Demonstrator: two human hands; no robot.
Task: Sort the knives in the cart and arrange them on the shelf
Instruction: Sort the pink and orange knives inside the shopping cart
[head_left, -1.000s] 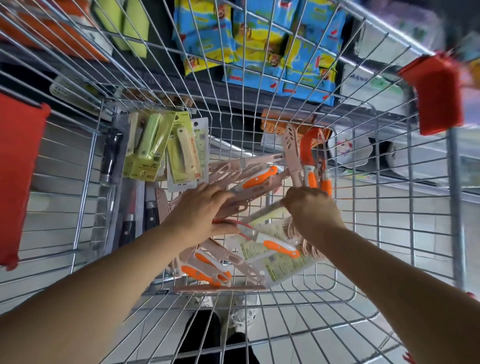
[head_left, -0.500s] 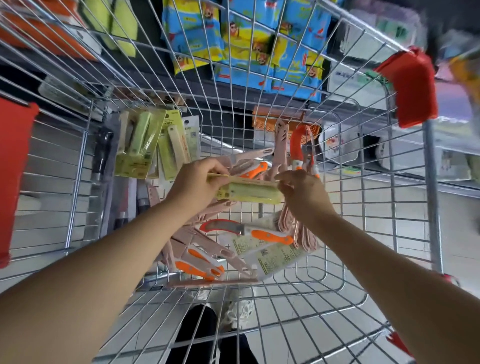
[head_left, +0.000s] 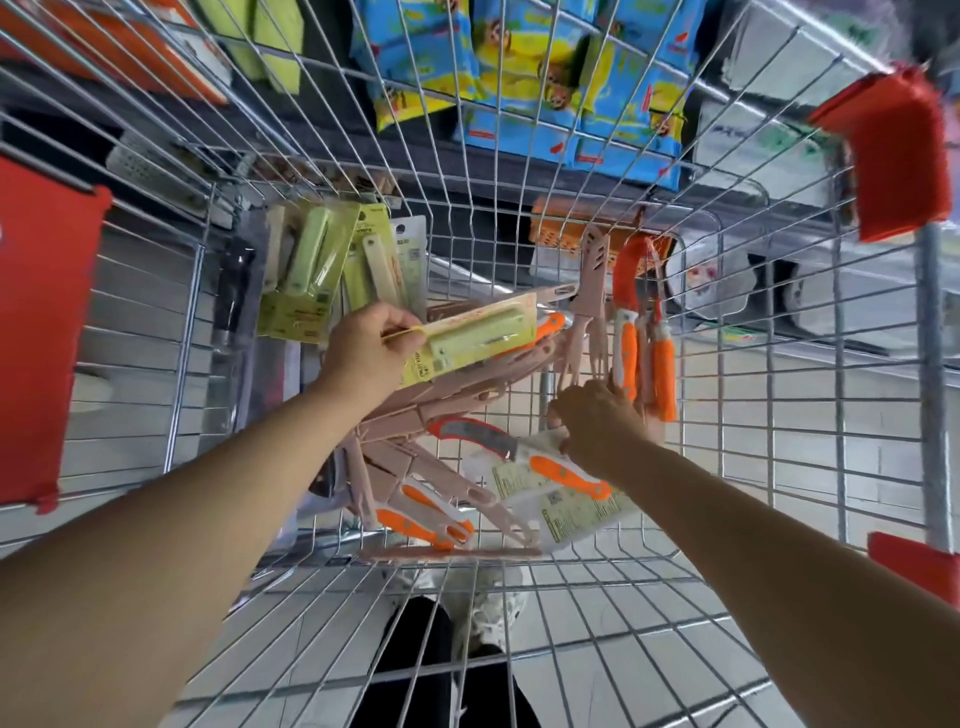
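I look down into a wire cart (head_left: 727, 483) full of packaged knives. My left hand (head_left: 366, 353) pinches a yellow-green carded knife pack (head_left: 475, 340) and holds it above a heap of pink-sheathed knives (head_left: 415, 415). My right hand (head_left: 597, 426) is lower right, fingers curled at the handles of orange-handled knives (head_left: 644, 353) that stand against the cart's far wall; whether it grips them is unclear. An orange-handled knife on a card (head_left: 550, 467) lies below that hand. More yellow-green packs (head_left: 311, 275) lean at the far left.
Dark-handled knives (head_left: 234, 296) stand along the cart's left wall. Red plastic corner guards (head_left: 904, 156) cap the cart rim. Beyond the wire hang blue and yellow packets (head_left: 545, 78) on a shelf. My shoes (head_left: 488, 608) show under the cart floor.
My left hand pulled the yellow-green pack out of the pile and lifted it leftward. My right hand let go of that pack and dropped toward the orange-handled knives.
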